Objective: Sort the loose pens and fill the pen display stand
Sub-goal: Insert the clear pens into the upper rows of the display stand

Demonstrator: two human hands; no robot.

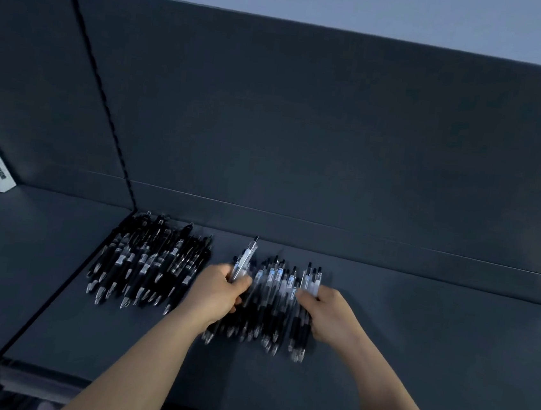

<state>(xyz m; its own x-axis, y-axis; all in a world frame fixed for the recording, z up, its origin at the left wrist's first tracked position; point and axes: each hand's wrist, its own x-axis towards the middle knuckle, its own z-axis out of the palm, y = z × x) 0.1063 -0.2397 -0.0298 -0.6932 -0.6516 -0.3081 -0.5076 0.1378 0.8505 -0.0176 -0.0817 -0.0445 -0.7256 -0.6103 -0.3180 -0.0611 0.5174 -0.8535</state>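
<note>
Both bare forearms reach forward and draw toward each other, hands level and a little apart. The left forearm (147,352) comes in from the lower left; the left hand (220,291) shows its back, fingers curled round a pen (246,259) that sticks up past the knuckles. The right forearm (386,394) comes in from the lower right; the right hand (328,311) is palm down, its bent fingertips (306,293) touching pens (311,281). Blur hides whether it pinches them.
</note>
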